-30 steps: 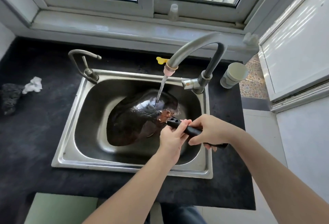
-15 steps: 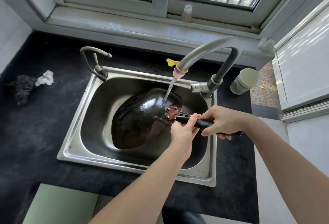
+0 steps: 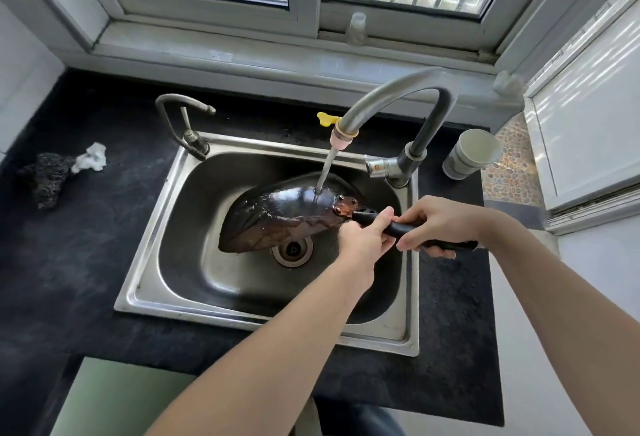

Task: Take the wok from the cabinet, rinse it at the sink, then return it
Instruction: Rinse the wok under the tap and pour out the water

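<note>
A: While both hands grip the handle [image 3: 408,229], you're mid-rinse. Left hand [image 3: 363,241] is wrapped tight near the rivet plate, right hand [image 3: 438,224] is closed further back. The wok [image 3: 277,215] hangs tilted in the sink [image 3: 149,262], back side up, and water from the faucet [image 3: 398,96] hits it just ahead of your left hand.

B: Next?

A: Prob roll it w/ both wrists to wet the rest, then shut off the tap lever, just beyond your right hand.

B: Obstacles?

A: Faucet neck arcs above your hands, so lift out low. Cup [image 3: 471,153] sits right of it; small tap [image 3: 183,120], rag [image 3: 91,158] and scrubber [image 3: 48,176] are far left, no issue.
</note>
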A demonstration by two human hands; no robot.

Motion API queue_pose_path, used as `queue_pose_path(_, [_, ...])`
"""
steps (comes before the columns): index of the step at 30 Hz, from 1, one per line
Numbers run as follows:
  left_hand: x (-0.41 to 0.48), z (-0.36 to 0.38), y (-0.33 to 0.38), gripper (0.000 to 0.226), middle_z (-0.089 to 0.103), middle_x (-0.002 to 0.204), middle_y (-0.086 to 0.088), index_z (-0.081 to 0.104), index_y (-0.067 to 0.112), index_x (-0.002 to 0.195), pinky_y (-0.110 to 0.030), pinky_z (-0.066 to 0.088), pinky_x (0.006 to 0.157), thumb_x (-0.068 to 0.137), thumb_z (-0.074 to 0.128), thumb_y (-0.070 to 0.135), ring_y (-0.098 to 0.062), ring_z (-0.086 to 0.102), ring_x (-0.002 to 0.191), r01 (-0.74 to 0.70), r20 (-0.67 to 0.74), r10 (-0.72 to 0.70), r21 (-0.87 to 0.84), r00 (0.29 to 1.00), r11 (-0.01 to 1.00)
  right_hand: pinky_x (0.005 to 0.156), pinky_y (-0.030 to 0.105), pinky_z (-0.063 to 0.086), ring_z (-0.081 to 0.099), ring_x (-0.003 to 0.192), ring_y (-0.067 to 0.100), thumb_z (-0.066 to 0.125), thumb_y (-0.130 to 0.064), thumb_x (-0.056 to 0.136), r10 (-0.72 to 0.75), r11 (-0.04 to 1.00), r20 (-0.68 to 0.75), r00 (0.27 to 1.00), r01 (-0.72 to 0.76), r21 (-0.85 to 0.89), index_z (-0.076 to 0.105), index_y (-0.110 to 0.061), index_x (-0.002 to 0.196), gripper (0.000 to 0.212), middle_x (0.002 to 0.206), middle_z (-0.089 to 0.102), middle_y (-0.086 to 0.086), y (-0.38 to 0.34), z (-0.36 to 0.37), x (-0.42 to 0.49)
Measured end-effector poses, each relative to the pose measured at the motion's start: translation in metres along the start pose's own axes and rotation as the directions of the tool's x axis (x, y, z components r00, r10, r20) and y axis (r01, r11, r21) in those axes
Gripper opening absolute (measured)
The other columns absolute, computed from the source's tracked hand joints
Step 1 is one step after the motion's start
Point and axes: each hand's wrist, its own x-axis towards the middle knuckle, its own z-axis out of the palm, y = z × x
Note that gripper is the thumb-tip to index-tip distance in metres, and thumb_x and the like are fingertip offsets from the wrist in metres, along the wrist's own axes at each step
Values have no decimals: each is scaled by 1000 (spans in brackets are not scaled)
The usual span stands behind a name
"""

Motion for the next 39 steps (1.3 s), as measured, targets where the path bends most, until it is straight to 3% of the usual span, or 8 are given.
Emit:
queue_pose_path(6, [-19, -20, 4, 38, 73, 109, -21, 60, -4, 116, -37, 62, 85, 88, 75, 16, -27, 75, 95, 44, 107, -59, 138, 992, 989, 42, 22, 43, 50, 38, 10, 69, -12, 92, 27, 991, -102, 994, -13, 135, 72, -5, 93, 7, 50, 58, -4, -1, 44, -20])
queue_pose_path(11, [-32, -48, 1, 38, 75, 107, -18, 60, -4, 117, -35, 63, 81, 89, 74, 18, -25, 76, 95, 60, 199, -134, 341, 971, 938, 42, 23, 47, 54, 44, 12, 73, -13, 90, 106, 946, -259, 960, -17, 323, 73, -6, 104, 15, 62, 60, 4, 7, 105, -33])
queue_pose_path(16, [-43, -70, 0, 35, 77, 104, -15, 63, -3, 116, -27, 61, 73, 91, 71, 21, -21, 76, 93, 16, 324, -210, 511, 922, 860, 40, 22, 48, 55, 46, 13, 72, -12, 92, 189, 852, -368, 910, 34, 522, 70, -6, 100, 11, 67, 61, 7, 5, 163, -41])
queue_pose_path(22, [-47, -84, -4, 42, 76, 107, -17, 64, -4, 116, -38, 61, 88, 88, 75, 24, -25, 75, 97, -70, 388, -271, 673, 881, 736, 38, 22, 45, 53, 46, 11, 69, -13, 94, 292, 724, -428, 855, 95, 684, 68, -3, 107, 17, 69, 58, 9, 1, 213, -45])
queue_pose_path(28, [-55, -97, -7, 42, 76, 105, -21, 66, -8, 111, -38, 61, 86, 87, 76, 25, -30, 75, 97, -174, 437, -290, 757, 851, 629, 37, 25, 42, 52, 43, 13, 66, -12, 96, 352, 614, -465, 812, 175, 769, 65, 3, 107, 19, 68, 55, 11, -6, 251, -45])
queue_pose_path(33, [-62, -115, -9, 35, 71, 113, -29, 63, -12, 110, -32, 62, 77, 90, 73, 14, -32, 74, 95, -182, 457, -298, 748, 838, 638, 34, 26, 42, 52, 40, 18, 67, -8, 94, 336, 637, -539, 772, 235, 734, 64, 5, 98, 15, 64, 54, 12, -10, 278, -37])
queue_pose_path(35, [-65, -125, -10, 27, 72, 113, -26, 64, -7, 108, -27, 61, 73, 91, 71, 12, -25, 74, 90, -165, 464, -306, 731, 831, 662, 36, 28, 45, 54, 41, 22, 68, -9, 93, 323, 692, -573, 754, 224, 686, 65, 3, 99, 14, 61, 57, 13, -10, 288, -33])
queue_pose_path(39, [-68, -145, -16, 34, 74, 110, -16, 64, -4, 115, -25, 60, 77, 90, 73, 16, -19, 74, 95, -177, 459, -266, 717, 848, 674, 41, 30, 50, 62, 43, 27, 71, -15, 91, 288, 815, -644, 709, 171, 553, 69, -10, 102, 12, 54, 67, 8, -9, 304, -23])
